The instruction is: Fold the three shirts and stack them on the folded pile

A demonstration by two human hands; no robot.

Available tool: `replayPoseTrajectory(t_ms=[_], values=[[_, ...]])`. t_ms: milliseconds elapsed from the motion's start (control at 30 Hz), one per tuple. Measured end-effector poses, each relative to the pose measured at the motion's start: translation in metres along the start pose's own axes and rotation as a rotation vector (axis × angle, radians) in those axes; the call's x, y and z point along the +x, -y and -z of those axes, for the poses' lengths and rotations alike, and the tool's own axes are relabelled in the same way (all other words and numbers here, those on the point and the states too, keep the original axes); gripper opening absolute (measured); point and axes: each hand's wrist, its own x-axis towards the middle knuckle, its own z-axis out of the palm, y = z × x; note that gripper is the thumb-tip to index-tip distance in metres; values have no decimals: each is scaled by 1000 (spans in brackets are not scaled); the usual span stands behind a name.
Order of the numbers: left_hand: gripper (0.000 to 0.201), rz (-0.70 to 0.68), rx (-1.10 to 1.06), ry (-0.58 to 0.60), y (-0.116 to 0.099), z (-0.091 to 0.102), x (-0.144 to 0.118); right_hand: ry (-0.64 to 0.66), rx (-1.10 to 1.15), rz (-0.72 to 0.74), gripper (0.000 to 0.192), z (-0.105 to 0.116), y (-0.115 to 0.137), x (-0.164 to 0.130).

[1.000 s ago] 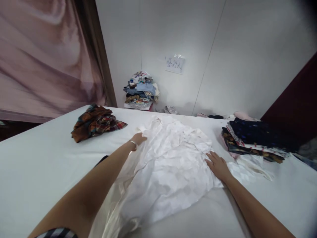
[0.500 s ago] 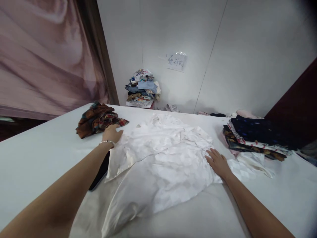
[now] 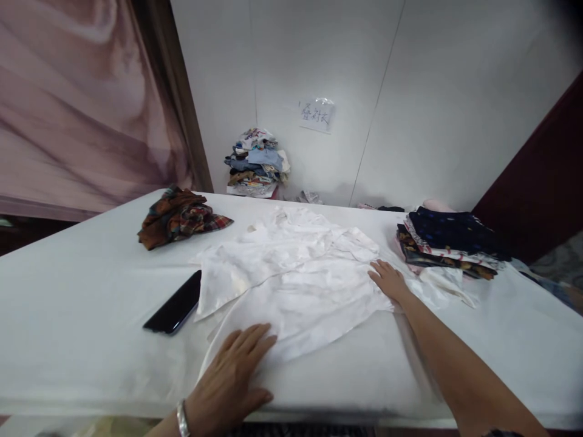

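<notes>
A crumpled white cloth garment (image 3: 291,279) is lying spread across the middle of the frame on a wide table covered in white sheeting (image 3: 82,297), its folds running toward the far edge and one flap reaching out to the left. The left hand (image 3: 232,379), at the lower centre of the frame, is lying flat with its fingers spread and relaxed, pressing on the near hem of the garment where it meets the table's front edge; a thin silver bracelet (image 3: 182,419) is sitting on that wrist. The right hand (image 3: 387,280), right of centre, is resting open and palm down on the garment's right edge, gripping nothing.

Just beside the garment's left flap, a black slab-shaped phone (image 3: 173,303) is lying flat on the sheeting, its upper end touching or slipping under the cloth; which of the two cannot be told. Further to the upper left, a bundle of brown and red plaid fabric (image 3: 180,215) is sitting in a heap, apart from the garment. At the right of the frame, a stack of folded dark patterned clothes (image 3: 449,243) is resting on the table near the right hand. Beyond the table, at the upper centre, a pile of mixed coloured clothing (image 3: 257,164) is leaning against the pale wall, below a small paper sign with handwriting (image 3: 316,114).
</notes>
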Motion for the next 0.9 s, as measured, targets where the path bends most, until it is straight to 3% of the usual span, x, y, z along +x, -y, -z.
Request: replayPoseTrajectory(t_ms=[133,233,400,633,733,900], values=[[48,27,45,-23,2,5,-7,56,7,13,51,11,0,-5],[43,37,77,-66,9,9,-14,92,74,63,51,23,-6,-24],[42,39,113,-173,25,10,-26,-47,99,36,56,30,-34,-77],[32,75,86,-405,48,20,-27,-157,83,87,54,19,-69,-140],[36,107,80,-377,53,13,-28,-172,120,101,51,15,-73,-144],[64,64,131,-238,47,-4,-34,-249,131,71,47,10,-78,-122]])
